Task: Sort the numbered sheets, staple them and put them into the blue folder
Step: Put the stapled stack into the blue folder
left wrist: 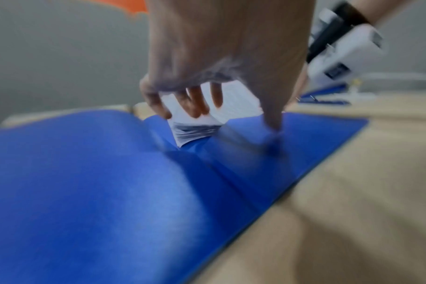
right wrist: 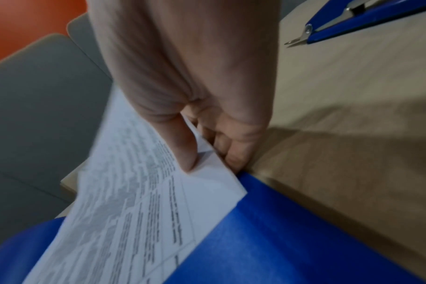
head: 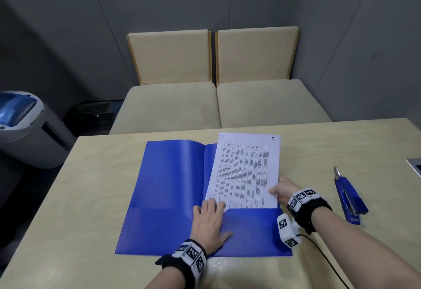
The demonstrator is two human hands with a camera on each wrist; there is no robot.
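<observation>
The blue folder (head: 168,186) lies open on the table, its inner pockets toward me. The stapled sheets (head: 246,170), page 1 on top, rest on its right half with their near edge at the right pocket's rim. My right hand (head: 279,192) pinches the sheets' near right corner (right wrist: 207,163), thumb on top. My left hand (head: 210,218) lies flat on the right pocket, straight fingers touching the sheets' near left corner (left wrist: 195,128) and the thumb pressing the folder (left wrist: 272,134). The blue stapler (head: 349,200) lies on the table to the right.
The wooden table (head: 91,197) has bare surface left and right of the folder. A laptop corner (head: 415,165) shows at the right edge. Two beige seats (head: 216,104) stand behind the table, and a grey bin (head: 27,129) stands on the floor at left.
</observation>
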